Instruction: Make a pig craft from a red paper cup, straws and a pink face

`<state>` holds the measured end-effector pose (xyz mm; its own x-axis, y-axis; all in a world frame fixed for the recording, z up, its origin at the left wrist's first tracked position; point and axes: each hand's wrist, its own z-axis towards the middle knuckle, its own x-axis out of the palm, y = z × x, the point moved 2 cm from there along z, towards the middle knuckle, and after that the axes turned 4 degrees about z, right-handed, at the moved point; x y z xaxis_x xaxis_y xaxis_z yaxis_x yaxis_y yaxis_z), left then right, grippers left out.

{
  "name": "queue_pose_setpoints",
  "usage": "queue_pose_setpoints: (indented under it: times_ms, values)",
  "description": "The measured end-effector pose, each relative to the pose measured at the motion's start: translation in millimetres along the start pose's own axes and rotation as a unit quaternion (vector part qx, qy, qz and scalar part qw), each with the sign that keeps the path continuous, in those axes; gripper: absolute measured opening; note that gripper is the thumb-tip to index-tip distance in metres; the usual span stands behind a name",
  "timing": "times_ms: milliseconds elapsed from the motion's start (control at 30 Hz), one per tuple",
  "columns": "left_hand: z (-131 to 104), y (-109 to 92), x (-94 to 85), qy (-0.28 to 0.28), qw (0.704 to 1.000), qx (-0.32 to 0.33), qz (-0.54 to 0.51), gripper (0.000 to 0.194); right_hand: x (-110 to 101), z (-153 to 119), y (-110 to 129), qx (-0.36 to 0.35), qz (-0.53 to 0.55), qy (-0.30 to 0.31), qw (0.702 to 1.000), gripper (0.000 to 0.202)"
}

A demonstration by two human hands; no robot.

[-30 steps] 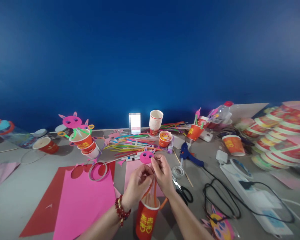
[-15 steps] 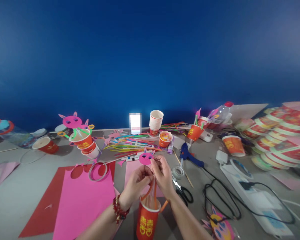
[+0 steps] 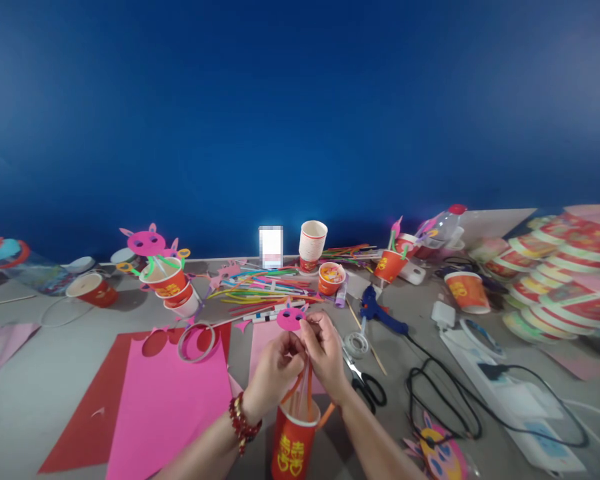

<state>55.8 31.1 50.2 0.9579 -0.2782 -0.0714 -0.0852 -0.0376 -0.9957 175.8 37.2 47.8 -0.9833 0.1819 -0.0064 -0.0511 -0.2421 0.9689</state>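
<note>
A red paper cup (image 3: 294,445) with yellow characters stands upright at the bottom centre, with orange strips and clear straws rising out of it. Above its rim my left hand (image 3: 275,365) and my right hand (image 3: 324,350) meet, both with fingers pinched. The tops of the strips and straws run up between them. A small pink paper mask (image 3: 291,318) with dark eye holes and ears shows just above my fingertips. Which hand bears the mask is hard to tell, since the fingers hide its lower edge.
Pink paper (image 3: 173,407) lies over red paper (image 3: 87,427) on the left, under a tape ring (image 3: 196,341). To the right are scissors (image 3: 367,387), a blue glue gun (image 3: 380,312), its cable and a power strip (image 3: 515,407). Stacked cups (image 3: 312,243) stand behind.
My left hand has shifted slightly and its wrist has moved a little right. The pink mask has moved slightly left. Both hands remain pinched at the strips.
</note>
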Motion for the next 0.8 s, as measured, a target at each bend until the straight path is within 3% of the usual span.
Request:
queue_pose_setpoints:
  times_ms: [267, 367, 500, 567, 800]
  values:
    - [0, 3, -0.4, -0.001, 1.000, 0.004, -0.031, 0.007, -2, 1, -6, 0.008, 0.012, -0.007, 1.000, 0.019]
    - [1, 2, -3.7, 0.051, 0.998, -0.001, -0.036, 0.012, -5, 4, -9, 0.014, 0.028, -0.015, 0.999, 0.020]
    - [-2, -2, -5.9, 0.121, 0.991, 0.015, 0.055, 0.015, -8, 8, -11, 0.013, 0.027, -0.020, 0.999, 0.020]
    - [-3, -3, -5.5, 0.119, 0.990, 0.012, 0.069, 0.017, -8, 9, -11, 0.018, 0.030, -0.014, 0.999, 0.019]
    - [2, 3, -8.9, 0.061, 0.995, -0.039, -0.071, 0.036, -17, 17, -10, 0.050, 0.113, -0.040, 0.991, 0.022]
